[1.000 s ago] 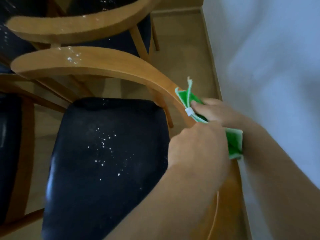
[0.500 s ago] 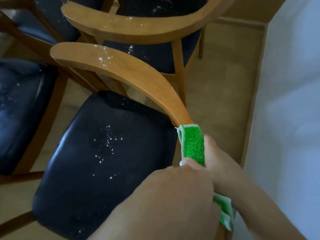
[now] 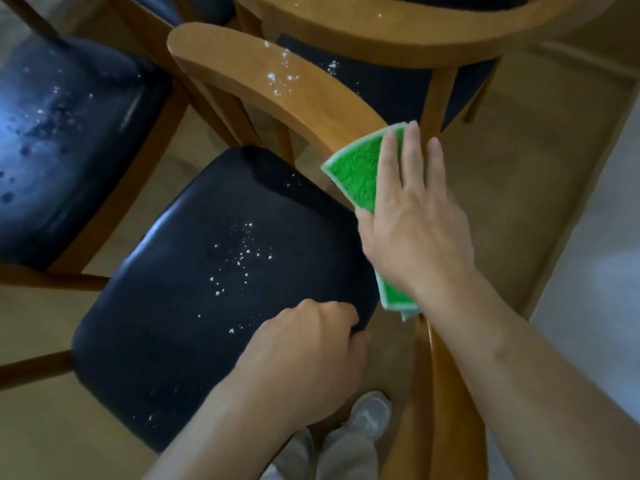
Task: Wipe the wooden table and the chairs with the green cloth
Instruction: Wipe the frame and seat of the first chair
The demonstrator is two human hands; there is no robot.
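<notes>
A wooden chair with a curved backrest (image 3: 263, 77) and a dark padded seat (image 3: 207, 292) stands below me. White crumbs lie on the seat and on the backrest. The green cloth (image 3: 356, 174) lies over the right part of the backrest rail. My right hand (image 3: 412, 216) presses flat on the cloth with straight fingers. My left hand (image 3: 304, 362) hovers over the seat's near right corner with loosely curled fingers and holds nothing.
A second wooden chair (image 3: 415, 43) stands behind, also with crumbs on its rail. A third dark seat (image 3: 59, 140) is at the left. A white wall (image 3: 602, 271) runs along the right. My shoe (image 3: 370, 414) shows on the tan floor below.
My left hand has let go of the cloth and dropped toward the seat. My right hand has spread flat on the cloth and slid up the backrest rail.
</notes>
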